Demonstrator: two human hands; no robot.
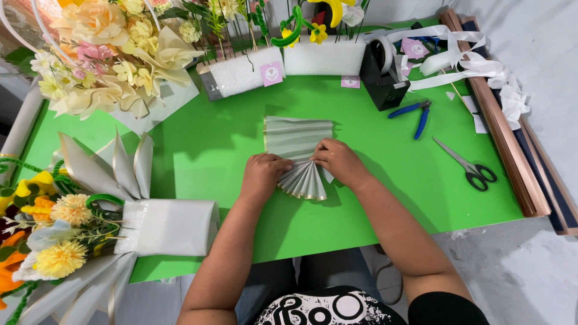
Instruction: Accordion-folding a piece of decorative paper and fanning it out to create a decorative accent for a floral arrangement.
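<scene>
tabletop (198, 150): bright green | centre: pleated grey paper fan (298, 153) | right: blue pliers (415, 113), scissors (469, 167), black tape dispenser (382, 75), white ribbon (463, 63), rolled wrapping sheets (512, 138) along the edge | back: white foam blocks (283, 65) | left: flower bouquets (90, 235)

A bright green table (198, 156) fills the frame (evenly lit), with grey floor (530, 271) at lower right.
</scene>
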